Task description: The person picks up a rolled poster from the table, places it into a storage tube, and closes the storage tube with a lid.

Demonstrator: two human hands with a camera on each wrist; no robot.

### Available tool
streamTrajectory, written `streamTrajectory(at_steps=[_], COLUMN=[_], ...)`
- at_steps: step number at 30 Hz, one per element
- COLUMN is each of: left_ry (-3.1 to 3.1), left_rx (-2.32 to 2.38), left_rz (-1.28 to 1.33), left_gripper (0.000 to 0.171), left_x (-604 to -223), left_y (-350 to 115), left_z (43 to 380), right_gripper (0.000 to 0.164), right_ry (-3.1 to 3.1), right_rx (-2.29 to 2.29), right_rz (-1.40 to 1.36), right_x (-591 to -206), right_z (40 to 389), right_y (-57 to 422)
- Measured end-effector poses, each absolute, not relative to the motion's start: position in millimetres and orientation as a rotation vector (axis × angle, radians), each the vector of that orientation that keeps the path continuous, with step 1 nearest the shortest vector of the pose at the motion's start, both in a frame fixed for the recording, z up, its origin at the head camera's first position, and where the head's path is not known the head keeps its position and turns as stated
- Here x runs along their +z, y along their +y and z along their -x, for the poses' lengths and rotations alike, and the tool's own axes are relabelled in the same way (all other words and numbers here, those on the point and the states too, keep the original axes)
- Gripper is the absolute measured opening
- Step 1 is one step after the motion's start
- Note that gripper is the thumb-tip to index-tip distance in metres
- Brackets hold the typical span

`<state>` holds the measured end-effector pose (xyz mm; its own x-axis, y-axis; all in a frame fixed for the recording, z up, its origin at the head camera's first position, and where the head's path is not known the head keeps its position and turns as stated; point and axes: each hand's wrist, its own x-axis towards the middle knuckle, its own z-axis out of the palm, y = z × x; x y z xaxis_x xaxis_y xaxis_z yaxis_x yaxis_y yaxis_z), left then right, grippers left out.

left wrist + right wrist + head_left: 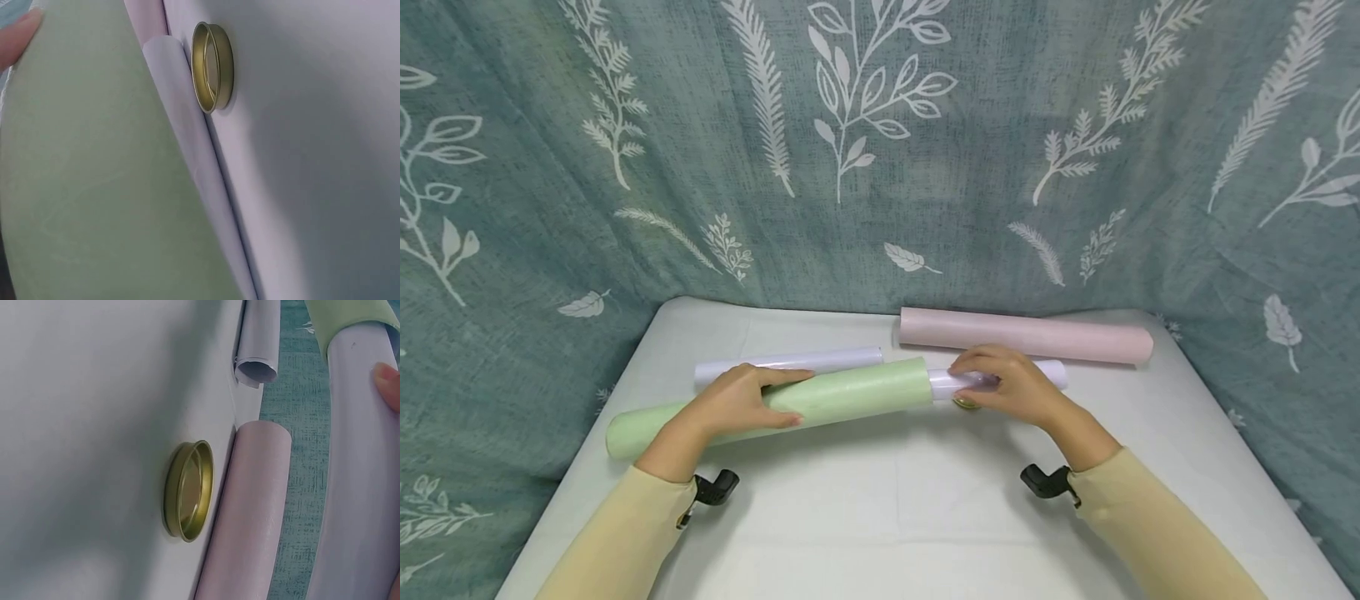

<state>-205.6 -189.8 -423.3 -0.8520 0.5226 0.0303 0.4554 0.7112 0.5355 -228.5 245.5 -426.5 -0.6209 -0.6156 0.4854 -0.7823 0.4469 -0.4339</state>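
A white roll (362, 444) ran partly inside one end of a green tube (857, 393), the tube's mouth surrounding it and the rest of its length sticking out to the right. The step in hand appeared to be sliding roll and tube one within the other. To do it well, the two would best have stayed in one straight line, the tube steadied and the roll held lightly near the mouth, so that its thin-looking wall neither creased nor caught on the rim. The roll lay between the thumb and fingers of the right hand (1011, 387), which pinched it just beside the tube's mouth, while its far end showed beyond the fingers. The left hand (737, 408) was clamped over the middle of the green tube, thumb on the near side and fingers on the far side. The tube's right end seemed raised above the white table (850, 508). Beneath the right hand, a shallow gold lid (187, 490) rested on the table, hollow side up. A second white roll (827, 360) lay behind the green tube, and a pink tube (1026, 336) stretched along the table's far right, near the leaf-patterned cloth (865, 242).
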Motion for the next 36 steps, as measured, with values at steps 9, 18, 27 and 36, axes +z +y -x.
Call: streamTrajectory(at_steps=[9,18,27,36], left_ry=[2.859,2.905,2.936,2.957], left_rx=[0.742,0.705,0.673,0.712], left_rz=[-0.807,-0.883,-0.892,-0.939], left_gripper=[0.066,0.065,0.065,0.064], left_x=[-423,-425,-423,-423], left_y=[-185,-183,-181,-183], left_z=[205,207,206,207], right_gripper=[0.037,0.032,0.033,0.036], right_ry=[-2.429,-2.507,-2.521,-2.546], right_rx=[0.908,0.784,0.643,0.724], right_rz=[-1.244,-1.32,-1.363,-1.251], right_x=[-430,-422,-419,-410], right_z=[231,229,227,217], right_y=[240,232,228,235])
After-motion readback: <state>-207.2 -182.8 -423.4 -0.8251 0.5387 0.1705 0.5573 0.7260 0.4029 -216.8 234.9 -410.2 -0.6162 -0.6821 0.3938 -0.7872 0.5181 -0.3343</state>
